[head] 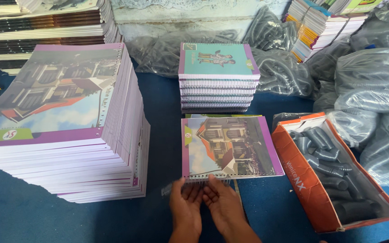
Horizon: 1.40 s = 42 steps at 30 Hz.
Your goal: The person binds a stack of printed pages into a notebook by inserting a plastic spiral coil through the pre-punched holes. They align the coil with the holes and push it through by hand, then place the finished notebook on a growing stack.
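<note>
At the left of the frame a tall stack of punched, unbound purple-edged notebooks (64, 121) is leaning slightly on the blue counter (163, 103), and a shorter pile of bound spiral notebooks (218, 78) is sitting at upper centre, with bags of grey plastic coils (374, 85) heaped along the right. An open orange box of coils (334, 173) is lying at the lower right, just beside the single notebook with a house on its cover (228, 147), which is resting flat at the centre. At its lower, punched edge the person's left hand (186, 204) and right hand (221, 202) are working side by side, fingers spread and loosely curled about a coil (203, 180) that is too blurred to tell how it is gripped. The coil probably needs keeping level with the row of holes, turning evenly. The box is crowding the right corner; the tall stack is standing well clear.
</note>
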Tool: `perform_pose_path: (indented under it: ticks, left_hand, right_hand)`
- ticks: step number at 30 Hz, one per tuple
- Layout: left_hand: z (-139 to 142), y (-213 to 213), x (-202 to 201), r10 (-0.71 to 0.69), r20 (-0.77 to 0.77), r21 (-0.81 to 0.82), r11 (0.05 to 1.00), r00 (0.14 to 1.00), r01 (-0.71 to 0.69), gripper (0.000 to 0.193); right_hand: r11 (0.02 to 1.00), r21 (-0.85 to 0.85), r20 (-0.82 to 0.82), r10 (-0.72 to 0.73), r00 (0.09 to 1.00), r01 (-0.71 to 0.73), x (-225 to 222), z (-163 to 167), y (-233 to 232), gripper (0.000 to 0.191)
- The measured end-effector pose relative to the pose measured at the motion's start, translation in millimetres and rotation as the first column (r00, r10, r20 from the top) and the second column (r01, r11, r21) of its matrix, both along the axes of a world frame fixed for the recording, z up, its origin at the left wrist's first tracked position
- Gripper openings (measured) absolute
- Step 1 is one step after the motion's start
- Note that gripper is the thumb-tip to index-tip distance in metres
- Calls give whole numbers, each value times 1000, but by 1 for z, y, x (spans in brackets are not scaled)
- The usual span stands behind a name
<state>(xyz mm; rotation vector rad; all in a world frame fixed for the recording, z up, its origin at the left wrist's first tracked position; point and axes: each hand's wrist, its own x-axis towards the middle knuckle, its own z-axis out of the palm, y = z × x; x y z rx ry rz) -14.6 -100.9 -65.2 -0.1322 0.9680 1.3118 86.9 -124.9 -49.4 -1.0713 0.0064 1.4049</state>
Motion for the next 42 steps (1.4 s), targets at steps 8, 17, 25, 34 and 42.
perform_pose_path:
  ticks: [8,17,25,34,42]
  left_hand:
    - [13,-7,-1,103,-143,112,990,984,-88,33]
    - [43,-6,-1,-60,-347,-62,997,936,41,44]
    - [32,-3,-2,-63,-290,-58,997,955,48,45]
    - [28,-4,-1,-12,-118,-13,1000,993,11,45]
    - [11,-4,-1,125,82,152,979,989,-136,24]
  right_hand:
    - [977,-209,60,63,996,-49,0,14,10,52]
    - [990,19,41,-137,990,136,10,16,-15,40]
    - [968,139,51,-217,975,209,18,-5,-19,25]
    - [978,-104,29,-180,983,182,30,-2,2,29]
    - [972,-173,114,-144,983,162,25,7,5,35]
